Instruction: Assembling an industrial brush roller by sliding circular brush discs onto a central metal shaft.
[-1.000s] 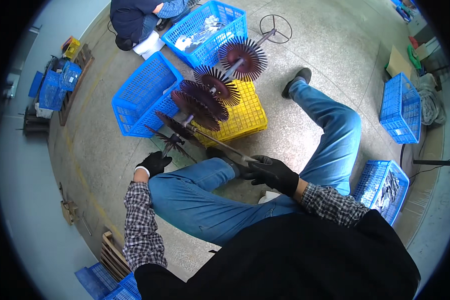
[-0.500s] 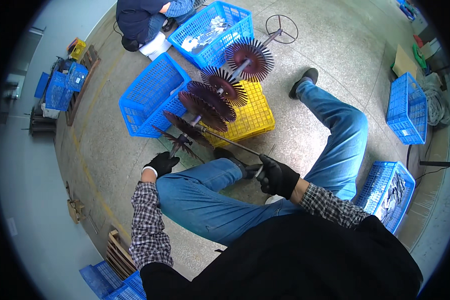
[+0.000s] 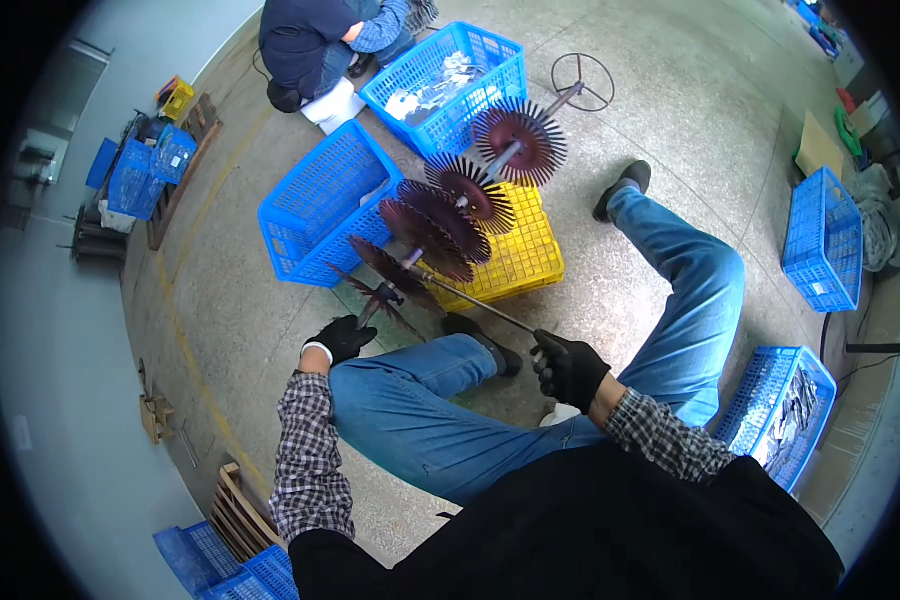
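Note:
My left hand (image 3: 340,340), in a black glove, closes round the near end of a grey shaft (image 3: 368,314). Along this shaft stand several dark red discs with slotted, finned rims; one disc (image 3: 525,140) is near its far end. The black-gloved right hand (image 3: 572,370) is closed on the near end of a long thin metal rod (image 3: 482,306). The rod's other end meets the shaft beside the discs, left of centre. Whether it is fixed there I cannot tell. My fingers hide the rod's handle.
Under the discs is a yellow crate (image 3: 535,262). Blue crates (image 3: 315,235) stand beyond, one (image 3: 470,115) holding pale pieces. A ring-shaped stand (image 3: 582,82) is at the shaft's far end. Another person (image 3: 305,45) sits at the back. More blue crates (image 3: 820,240) line the right.
The whole view has shifted slightly. A crossbar that showed at my right hand is now out of sight, and that hand's grip has turned. My left hand still holds the shaft end.

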Action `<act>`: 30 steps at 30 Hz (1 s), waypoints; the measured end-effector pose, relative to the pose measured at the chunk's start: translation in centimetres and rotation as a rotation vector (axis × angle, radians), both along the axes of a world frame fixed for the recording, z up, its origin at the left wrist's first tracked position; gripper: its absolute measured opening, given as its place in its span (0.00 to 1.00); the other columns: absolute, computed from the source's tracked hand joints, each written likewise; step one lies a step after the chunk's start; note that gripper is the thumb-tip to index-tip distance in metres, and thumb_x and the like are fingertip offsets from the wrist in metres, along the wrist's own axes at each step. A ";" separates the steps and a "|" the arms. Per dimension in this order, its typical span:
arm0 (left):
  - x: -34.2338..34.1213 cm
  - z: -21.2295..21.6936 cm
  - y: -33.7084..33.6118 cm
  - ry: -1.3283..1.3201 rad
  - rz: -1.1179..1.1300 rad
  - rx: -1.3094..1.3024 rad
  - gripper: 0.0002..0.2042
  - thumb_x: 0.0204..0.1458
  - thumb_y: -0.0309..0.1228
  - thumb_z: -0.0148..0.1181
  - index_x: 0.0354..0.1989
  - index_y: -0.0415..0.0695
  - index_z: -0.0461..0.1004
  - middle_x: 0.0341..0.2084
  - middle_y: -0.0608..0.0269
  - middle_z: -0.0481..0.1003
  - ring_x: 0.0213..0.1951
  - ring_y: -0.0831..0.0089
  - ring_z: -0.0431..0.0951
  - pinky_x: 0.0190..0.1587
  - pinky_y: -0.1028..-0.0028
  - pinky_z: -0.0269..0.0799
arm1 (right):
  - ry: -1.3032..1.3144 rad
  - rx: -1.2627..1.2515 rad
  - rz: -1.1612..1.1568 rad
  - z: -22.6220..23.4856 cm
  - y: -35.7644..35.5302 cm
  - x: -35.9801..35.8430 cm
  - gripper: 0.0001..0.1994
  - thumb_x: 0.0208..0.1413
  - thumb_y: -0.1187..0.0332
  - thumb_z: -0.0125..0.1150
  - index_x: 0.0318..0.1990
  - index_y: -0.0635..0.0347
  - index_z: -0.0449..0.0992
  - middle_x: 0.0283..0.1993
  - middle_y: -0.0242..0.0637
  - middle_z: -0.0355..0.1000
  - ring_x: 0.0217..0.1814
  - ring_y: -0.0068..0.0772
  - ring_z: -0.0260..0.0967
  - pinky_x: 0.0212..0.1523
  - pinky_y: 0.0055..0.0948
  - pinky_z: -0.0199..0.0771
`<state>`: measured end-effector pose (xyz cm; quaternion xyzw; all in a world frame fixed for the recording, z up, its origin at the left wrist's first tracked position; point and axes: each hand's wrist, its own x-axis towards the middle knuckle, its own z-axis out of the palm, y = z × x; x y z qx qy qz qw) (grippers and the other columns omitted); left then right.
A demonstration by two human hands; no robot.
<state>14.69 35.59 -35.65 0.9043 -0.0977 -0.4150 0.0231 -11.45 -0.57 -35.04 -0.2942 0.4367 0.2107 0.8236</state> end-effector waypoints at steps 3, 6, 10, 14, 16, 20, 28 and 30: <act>0.7 -4.0 4.9 -0.036 -0.195 -0.031 0.17 0.57 0.43 0.54 0.47 0.45 0.75 0.36 0.47 0.75 0.36 0.50 0.75 0.40 0.58 0.71 | -0.037 -0.118 0.069 1.7 0.3 -0.1 0.12 0.66 0.59 0.55 0.36 0.57 0.74 0.21 0.32 0.72 0.15 0.23 0.65 0.17 0.21 0.62; 1.4 -5.5 4.7 -0.043 -0.277 -0.045 0.15 0.58 0.41 0.53 0.49 0.50 0.75 0.38 0.47 0.74 0.36 0.49 0.75 0.40 0.57 0.70 | -0.077 -0.255 0.098 2.5 0.0 0.0 0.11 0.66 0.60 0.56 0.40 0.59 0.73 0.22 0.35 0.73 0.17 0.25 0.67 0.19 0.21 0.64; 1.7 -6.3 4.4 -0.017 -0.268 -0.014 0.13 0.58 0.38 0.52 0.51 0.56 0.74 0.40 0.46 0.72 0.37 0.48 0.74 0.39 0.56 0.69 | -0.159 -0.497 0.177 2.8 0.1 -0.1 0.15 0.65 0.61 0.56 0.50 0.64 0.72 0.26 0.39 0.76 0.21 0.28 0.72 0.22 0.22 0.69; 1.9 -6.8 4.9 -0.018 -0.299 -0.026 0.14 0.58 0.38 0.52 0.52 0.54 0.74 0.39 0.46 0.73 0.36 0.47 0.74 0.38 0.55 0.69 | -0.360 -0.283 0.076 2.1 -0.5 -1.0 0.23 0.65 0.62 0.56 0.63 0.64 0.65 0.32 0.42 0.80 0.27 0.30 0.76 0.28 0.27 0.75; 1.9 -7.2 5.6 -0.028 -0.305 -0.031 0.14 0.58 0.38 0.52 0.52 0.54 0.74 0.39 0.46 0.72 0.36 0.47 0.74 0.38 0.55 0.69 | -0.420 -0.458 0.223 2.2 -0.3 -1.4 0.24 0.64 0.62 0.57 0.64 0.63 0.65 0.34 0.41 0.80 0.28 0.31 0.77 0.30 0.27 0.75; 1.6 -6.6 6.5 -0.045 -0.323 -0.039 0.14 0.58 0.37 0.52 0.51 0.55 0.74 0.39 0.47 0.72 0.35 0.47 0.73 0.38 0.55 0.69 | -0.574 -0.978 0.665 2.3 -0.1 -1.7 0.27 0.64 0.61 0.58 0.67 0.60 0.63 0.39 0.41 0.82 0.34 0.33 0.79 0.35 0.29 0.77; 1.3 -6.2 6.8 -0.054 -0.257 -0.021 0.19 0.56 0.45 0.54 0.47 0.42 0.75 0.39 0.45 0.75 0.37 0.49 0.76 0.42 0.57 0.71 | -0.737 -1.683 0.994 3.9 -1.4 0.7 0.24 0.58 0.61 0.62 0.60 0.59 0.70 0.38 0.42 0.78 0.34 0.46 0.74 0.39 0.37 0.75; 2.0 -7.3 6.8 -0.068 -0.346 -0.046 0.21 0.56 0.47 0.54 0.46 0.40 0.75 0.39 0.44 0.75 0.38 0.49 0.76 0.42 0.58 0.71 | -0.712 -1.760 1.076 4.1 -1.5 0.9 0.23 0.57 0.61 0.63 0.59 0.59 0.71 0.38 0.43 0.77 0.34 0.48 0.73 0.40 0.38 0.74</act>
